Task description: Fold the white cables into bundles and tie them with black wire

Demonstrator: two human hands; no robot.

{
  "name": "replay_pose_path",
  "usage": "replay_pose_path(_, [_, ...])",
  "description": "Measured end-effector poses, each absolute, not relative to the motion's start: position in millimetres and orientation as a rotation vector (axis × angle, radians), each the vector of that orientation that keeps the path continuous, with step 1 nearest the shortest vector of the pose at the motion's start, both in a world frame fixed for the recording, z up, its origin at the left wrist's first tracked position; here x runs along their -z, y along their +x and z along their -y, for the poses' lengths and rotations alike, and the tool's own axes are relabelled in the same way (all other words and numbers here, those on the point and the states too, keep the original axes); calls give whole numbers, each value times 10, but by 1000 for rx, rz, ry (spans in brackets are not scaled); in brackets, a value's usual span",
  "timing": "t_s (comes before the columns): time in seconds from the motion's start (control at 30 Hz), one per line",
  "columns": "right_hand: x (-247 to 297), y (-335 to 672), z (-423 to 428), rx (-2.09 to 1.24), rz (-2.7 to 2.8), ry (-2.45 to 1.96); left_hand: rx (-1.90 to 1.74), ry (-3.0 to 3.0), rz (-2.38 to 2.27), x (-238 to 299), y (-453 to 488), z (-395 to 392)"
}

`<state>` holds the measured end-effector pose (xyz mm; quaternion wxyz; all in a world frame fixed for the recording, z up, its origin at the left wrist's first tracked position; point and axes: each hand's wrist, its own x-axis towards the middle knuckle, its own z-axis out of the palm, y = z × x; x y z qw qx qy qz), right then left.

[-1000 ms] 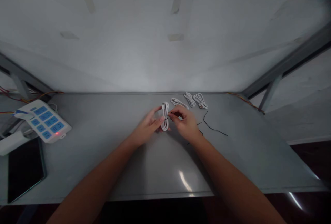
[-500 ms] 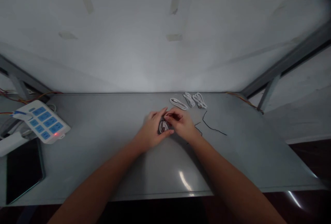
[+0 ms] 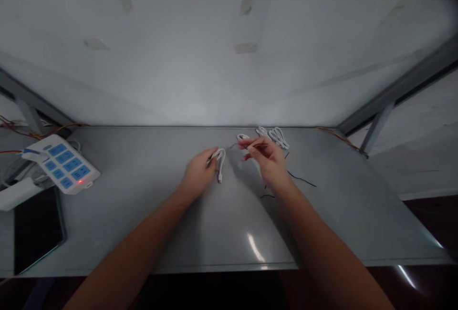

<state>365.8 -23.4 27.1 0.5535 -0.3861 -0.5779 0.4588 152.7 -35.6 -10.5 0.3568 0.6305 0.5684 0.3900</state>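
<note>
My left hand is closed around a coiled white cable, whose loop and plug end stick out past the fingertips. To its right, my right hand pinches a thin dark twist tie, held apart from the cable. Beyond the right hand lie more coiled white cables: one partly hidden by the fingers, a middle one and a right one. Loose black ties lie on the table, a long one right of my wrist and a short one beneath my forearm.
A white power strip with blue sockets and a lit red light sits at the left. Near it are a white plug-in block and a dark tablet. The wall rises behind the grey table, with metal struts at both sides.
My hands have moved apart. The right has come away to the right with the dark tie, while the left keeps the white cable, whose loop and plug now show more.
</note>
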Motion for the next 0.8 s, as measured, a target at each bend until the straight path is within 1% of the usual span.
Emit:
replay_pose_path(0.1, [-406, 3911, 204, -879, 1422, -1079, -952, 1450, -1545, 85, 1476, 295])
replay_pose_path(0.17, [-505, 4158, 202, -714, 1552, -1302, -960, 1333, -1530, 56, 1461, 265])
replay_pose_path(0.23, [-573, 4424, 220, -650, 1755, -1531, -1004, 1192, -1469, 38, 1454, 242])
replay_pose_path(0.4, [-536, 4858, 266, -820, 2128, -1965, -1083, 960, -1275, 76, 1415, 191])
replay_pose_path(0.47, [-496, 4877, 252, -782, 2133, -2038, -1089, 955, -1250, 104, 1399, 177])
replay_pose_path(0.53, [-464, 4804, 224, -637, 2051, -1986, -1083, 984, -1259, 121, 1391, 174])
replay_pose_path(0.63, [-412, 4525, 197, -460, 1960, -1736, -1069, 1104, -1290, 109, 1391, 193])
replay_pose_path(0.8, [-260, 3762, 319, -520, 2161, -1263, -1034, 1378, -1364, 40, 1360, 211])
